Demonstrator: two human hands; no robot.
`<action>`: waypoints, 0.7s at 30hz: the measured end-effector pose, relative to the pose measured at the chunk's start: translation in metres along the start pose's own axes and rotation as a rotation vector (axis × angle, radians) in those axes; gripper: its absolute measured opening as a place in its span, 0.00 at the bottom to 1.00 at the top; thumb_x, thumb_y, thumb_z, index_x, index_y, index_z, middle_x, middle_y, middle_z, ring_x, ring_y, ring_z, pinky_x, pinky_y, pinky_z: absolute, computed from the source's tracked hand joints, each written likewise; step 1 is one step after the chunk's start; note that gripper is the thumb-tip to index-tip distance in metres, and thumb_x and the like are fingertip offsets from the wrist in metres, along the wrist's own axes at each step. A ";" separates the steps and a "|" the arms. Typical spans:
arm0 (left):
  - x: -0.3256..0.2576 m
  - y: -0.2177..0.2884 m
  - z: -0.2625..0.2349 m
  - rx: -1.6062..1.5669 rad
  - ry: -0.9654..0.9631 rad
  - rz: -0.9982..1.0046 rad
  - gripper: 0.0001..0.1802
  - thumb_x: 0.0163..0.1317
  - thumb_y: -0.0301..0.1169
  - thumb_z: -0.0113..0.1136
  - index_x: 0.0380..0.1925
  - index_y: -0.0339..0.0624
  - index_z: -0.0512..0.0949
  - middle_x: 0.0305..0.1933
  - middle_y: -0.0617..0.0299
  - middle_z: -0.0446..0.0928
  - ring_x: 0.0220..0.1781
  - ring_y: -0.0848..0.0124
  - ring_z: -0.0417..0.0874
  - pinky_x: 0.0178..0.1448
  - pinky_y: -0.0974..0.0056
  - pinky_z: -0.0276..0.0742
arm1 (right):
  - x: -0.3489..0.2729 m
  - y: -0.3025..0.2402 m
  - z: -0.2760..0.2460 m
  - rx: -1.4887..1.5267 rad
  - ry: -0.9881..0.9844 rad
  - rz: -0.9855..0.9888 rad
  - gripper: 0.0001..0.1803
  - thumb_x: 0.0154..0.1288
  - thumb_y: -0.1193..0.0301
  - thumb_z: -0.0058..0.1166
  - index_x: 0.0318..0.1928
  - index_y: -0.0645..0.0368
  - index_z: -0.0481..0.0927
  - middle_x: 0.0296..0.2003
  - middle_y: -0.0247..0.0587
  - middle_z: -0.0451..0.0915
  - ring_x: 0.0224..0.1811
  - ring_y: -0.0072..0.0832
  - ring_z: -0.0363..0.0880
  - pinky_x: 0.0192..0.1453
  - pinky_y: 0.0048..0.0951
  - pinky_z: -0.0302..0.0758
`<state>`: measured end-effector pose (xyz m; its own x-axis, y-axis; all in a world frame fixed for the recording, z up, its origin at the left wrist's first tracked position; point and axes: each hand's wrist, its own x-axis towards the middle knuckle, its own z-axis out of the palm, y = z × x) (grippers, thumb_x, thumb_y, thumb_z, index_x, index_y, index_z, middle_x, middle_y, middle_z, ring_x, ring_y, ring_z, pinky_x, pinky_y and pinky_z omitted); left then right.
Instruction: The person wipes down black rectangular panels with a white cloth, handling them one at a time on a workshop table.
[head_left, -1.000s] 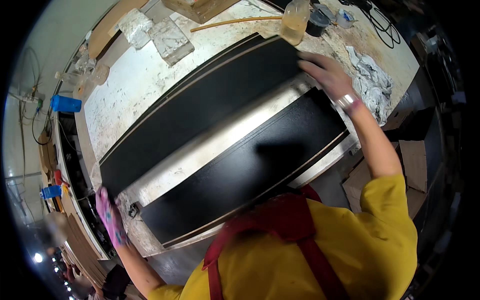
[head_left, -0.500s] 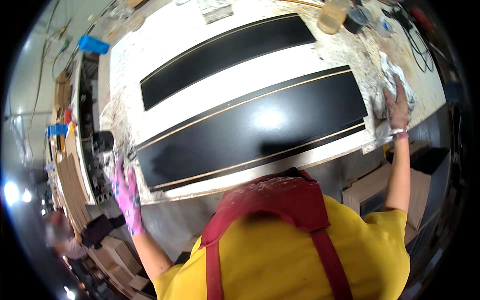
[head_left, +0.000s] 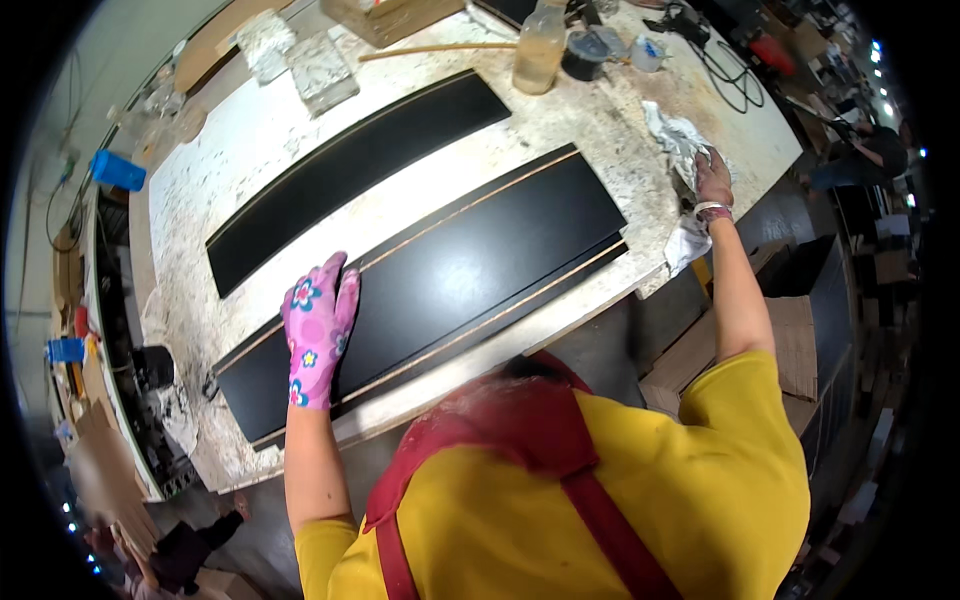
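Note:
A long black panel (head_left: 480, 250) with pale bare edge strips lies slantwise on the worktable, and another dark edge shows beneath its near side. My left hand (head_left: 322, 325), in a pink flowered glove, is over the left part of this panel with its fingers stretched out. It holds nothing. Whether its palm presses on the surface I cannot tell. At the right side of the table my bare right hand (head_left: 714, 182) is closed on a crumpled white rag (head_left: 676, 135), which spreads out on both sides of it. A second, narrower black panel (head_left: 350, 175) lies farther back.
The worktable (head_left: 640, 200) is white and stained. A bottle of yellowish liquid (head_left: 538, 60), a dark cup (head_left: 584, 56) and a thin stick (head_left: 440, 48) are at the back, near a pale block (head_left: 322, 75). Cardboard (head_left: 790, 350) stands beside the table at right. Other people are in the background.
My left hand has moved from beside the panel's left end to over the panel. My right hand stays at the rag, its fingers now more gathered. The whole view has turned and shifted.

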<state>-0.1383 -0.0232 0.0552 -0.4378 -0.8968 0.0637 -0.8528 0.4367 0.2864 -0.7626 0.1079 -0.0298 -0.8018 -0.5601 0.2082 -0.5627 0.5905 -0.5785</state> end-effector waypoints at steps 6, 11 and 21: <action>-0.011 -0.015 0.005 -0.017 0.004 -0.017 0.18 0.69 0.39 0.49 0.52 0.42 0.77 0.48 0.51 0.80 0.53 0.54 0.79 0.61 0.53 0.68 | -0.109 -0.236 -0.066 -0.096 0.076 -0.970 0.35 0.56 0.65 0.59 0.66 0.54 0.67 0.65 0.48 0.66 0.69 0.44 0.61 0.74 0.44 0.56; 0.000 -0.007 0.001 -0.252 -0.116 -0.111 0.17 0.68 0.37 0.49 0.50 0.41 0.78 0.47 0.49 0.80 0.53 0.54 0.78 0.59 0.53 0.68 | -0.247 -0.345 0.001 1.125 -1.073 -0.773 0.25 0.68 0.60 0.51 0.64 0.46 0.69 0.63 0.41 0.67 0.71 0.37 0.60 0.73 0.42 0.59; -0.003 -0.009 0.007 -0.063 0.000 0.078 0.17 0.69 0.37 0.46 0.49 0.39 0.77 0.40 0.50 0.79 0.44 0.52 0.79 0.52 0.52 0.70 | -0.060 -0.150 0.011 -0.198 -0.643 -0.297 0.20 0.67 0.61 0.49 0.56 0.55 0.77 0.57 0.46 0.75 0.59 0.38 0.74 0.62 0.38 0.70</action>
<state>-0.1312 -0.0245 0.0456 -0.5019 -0.8604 0.0882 -0.7966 0.4996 0.3404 -0.6279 0.0464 0.0357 -0.3680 -0.9068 -0.2056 -0.8124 0.4211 -0.4034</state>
